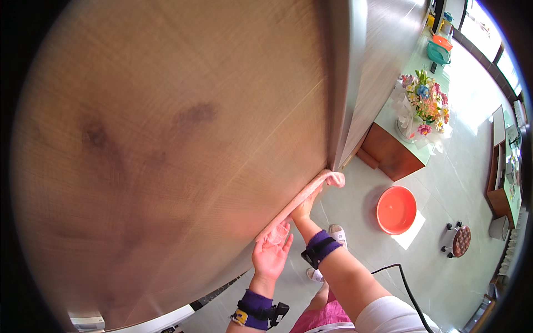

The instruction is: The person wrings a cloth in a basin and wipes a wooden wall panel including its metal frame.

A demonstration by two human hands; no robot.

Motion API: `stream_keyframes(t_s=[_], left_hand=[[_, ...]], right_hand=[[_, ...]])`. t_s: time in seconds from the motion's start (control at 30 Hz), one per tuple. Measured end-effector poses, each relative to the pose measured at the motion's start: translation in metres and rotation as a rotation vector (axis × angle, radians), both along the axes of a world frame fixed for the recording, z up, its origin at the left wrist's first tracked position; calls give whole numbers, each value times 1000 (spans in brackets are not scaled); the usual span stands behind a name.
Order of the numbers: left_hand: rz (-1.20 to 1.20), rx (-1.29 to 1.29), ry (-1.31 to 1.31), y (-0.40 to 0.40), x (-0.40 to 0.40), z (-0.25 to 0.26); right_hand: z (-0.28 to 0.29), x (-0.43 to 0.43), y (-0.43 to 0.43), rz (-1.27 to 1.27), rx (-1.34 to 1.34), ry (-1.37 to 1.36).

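Observation:
A pink cloth [297, 203] lies in a long strip along the edge of a large wood-grain panel [200, 166] that fills the left of the view. My right hand [306, 207] holds the middle of the cloth against this edge; the cloth hides part of its fingers. At the cloth's near end is my left hand [270, 256], palm turned to the camera, with the cloth bunched at its fingers and two fingers apart from it. The cloth's far end folds over at the panel's corner, by a grey metal frame [347, 91].
An orange-red basin [396, 210] stands on the tiled floor [354, 204], right of my arms. Beyond are a wheeled stool [461, 241] and a low cabinet [393, 154] bearing a flower bouquet [427, 102]. A black cable [406, 287] runs beside my right arm.

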State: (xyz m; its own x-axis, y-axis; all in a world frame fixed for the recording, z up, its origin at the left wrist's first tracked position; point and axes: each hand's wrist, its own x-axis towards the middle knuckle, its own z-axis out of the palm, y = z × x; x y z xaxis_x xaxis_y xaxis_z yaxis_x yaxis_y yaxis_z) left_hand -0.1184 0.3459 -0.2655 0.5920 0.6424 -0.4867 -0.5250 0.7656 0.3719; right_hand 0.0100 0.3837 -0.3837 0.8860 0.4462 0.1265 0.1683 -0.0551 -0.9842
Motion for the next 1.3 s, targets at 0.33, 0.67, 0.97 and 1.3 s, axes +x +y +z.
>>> stream_keyframes(t_s=[0.33, 0.67, 0.97, 1.3], left_hand=[[230, -105, -34, -8, -68, -4], [545, 34, -3, -38, -194, 95], [284, 152, -190, -20, -126, 62], [477, -46, -295, -17, -149, 60]], right_hand=[[-12, -131, -7, 309, 64, 1073], [109, -236, -57, 519, -81, 1371], [41, -135, -35, 347, 100, 754], [166, -152, -67, 328, 195, -328]])
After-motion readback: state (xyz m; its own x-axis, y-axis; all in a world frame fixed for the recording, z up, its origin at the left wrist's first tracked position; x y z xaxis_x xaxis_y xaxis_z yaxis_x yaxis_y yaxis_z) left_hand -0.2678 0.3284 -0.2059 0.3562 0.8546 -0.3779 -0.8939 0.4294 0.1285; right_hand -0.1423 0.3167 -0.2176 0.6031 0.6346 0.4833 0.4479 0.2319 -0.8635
